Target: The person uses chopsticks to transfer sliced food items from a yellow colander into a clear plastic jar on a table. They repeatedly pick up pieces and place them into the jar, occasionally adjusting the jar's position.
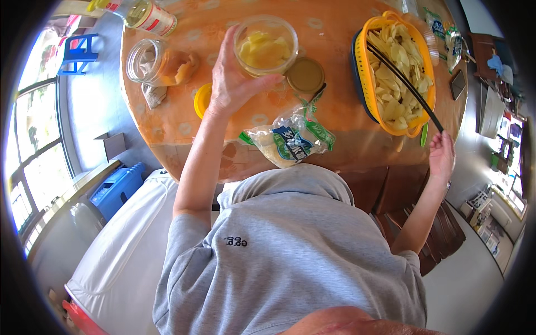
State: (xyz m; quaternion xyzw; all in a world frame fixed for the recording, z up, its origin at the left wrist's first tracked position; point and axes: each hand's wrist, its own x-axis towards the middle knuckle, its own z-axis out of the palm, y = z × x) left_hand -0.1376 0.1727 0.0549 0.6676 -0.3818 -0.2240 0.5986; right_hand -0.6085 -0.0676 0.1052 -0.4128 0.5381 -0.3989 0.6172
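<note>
My left hand [234, 77] curves around the near left side of a clear round plastic tub [266, 46] holding pale yellow slices. At the right, my right hand [442, 157] grips the near ends of dark chopsticks [412, 90]. Their far ends rest over pale sliced pieces [395, 75] in a yellow plastic basket [359, 63], which sits in a dark basin. A round gold-brown lid [306, 75] lies beside the tub. An opened plastic bag [289, 142] with white granular contents is at the table's near edge. Part of a yellow lid [202, 100] shows behind my left wrist.
An open glass jar [144, 60] lies on its side at the left, near a crumpled cloth-like piece [154, 95]. A glass bottle [153, 19] lies beyond it. Plastic packets [454, 46] and a dark flat object [457, 84] are right of the basket. A green handle [424, 134] shows beside the basket.
</note>
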